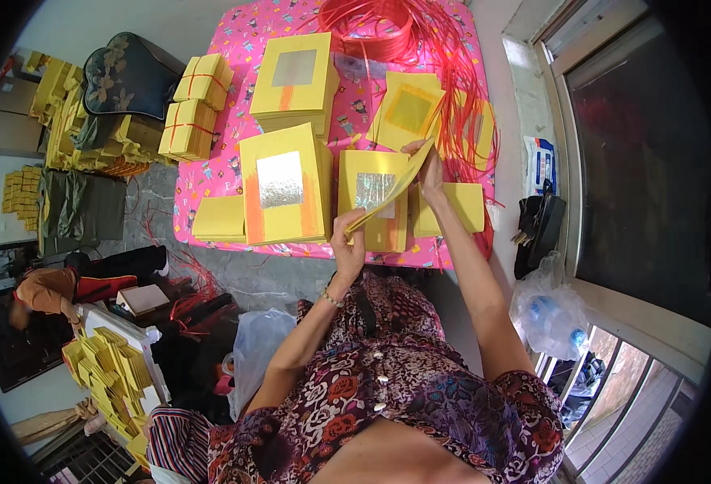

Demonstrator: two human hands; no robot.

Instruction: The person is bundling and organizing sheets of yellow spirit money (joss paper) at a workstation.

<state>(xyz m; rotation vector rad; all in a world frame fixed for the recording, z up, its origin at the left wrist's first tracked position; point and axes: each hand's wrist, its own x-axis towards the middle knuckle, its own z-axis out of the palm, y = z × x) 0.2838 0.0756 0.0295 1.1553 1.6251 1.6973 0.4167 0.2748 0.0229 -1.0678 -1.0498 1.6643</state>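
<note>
Between my two hands a thin sheaf of yellow paper sheets is held up at a slant, seen nearly edge-on. My left hand pinches its near lower end, and my right hand grips the far upper end. Just behind and below it stands a yellow paper stack with a silver foil square, partly covered. To the left rises a taller foil-topped stack with orange streaks, and a similar stack lies beyond it. Plain yellow paper sits right of my right wrist.
Red plastic strips lie coiled at the table's back and trail down its right side. Red-tied yellow bundles stand at the left edge of the pink tablecloth. Another person bends at the lower left near piled yellow bundles.
</note>
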